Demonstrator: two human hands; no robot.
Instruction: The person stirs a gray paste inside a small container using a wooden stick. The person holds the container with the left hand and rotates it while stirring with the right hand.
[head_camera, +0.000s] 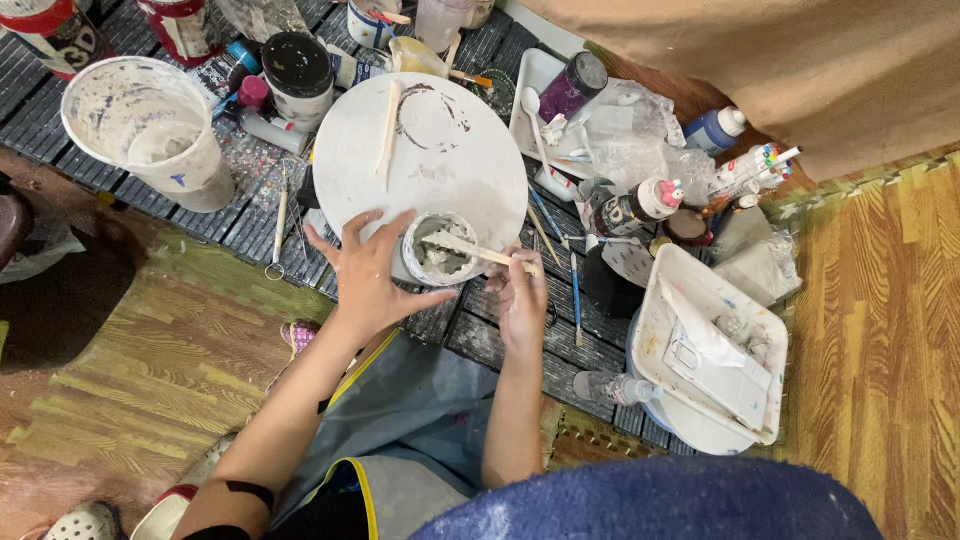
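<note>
My left hand (368, 278) wraps the small cup (438, 250) of lumpy grey paste at the white round board's (430, 150) near edge; right hand (522, 296) pinches a flat wooden stick (478, 252) in it. Dark-lidded purple jar (572, 86) beyond.

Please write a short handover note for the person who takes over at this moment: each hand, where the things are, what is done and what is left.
Left hand: fingers wrapped around the small round white cup of grey-white paste, holding it at the near edge of the round white board.
Right hand: gripping the flat wooden stick, whose tip lies in the paste.
Nearby: a second wooden stick lies on the board; a large paint-stained white bucket stands to the left; a white rectangular tray stands to the right.
Done: paste is in the cup.
Left: paste looks lumpy; the board holds no paste.
</note>
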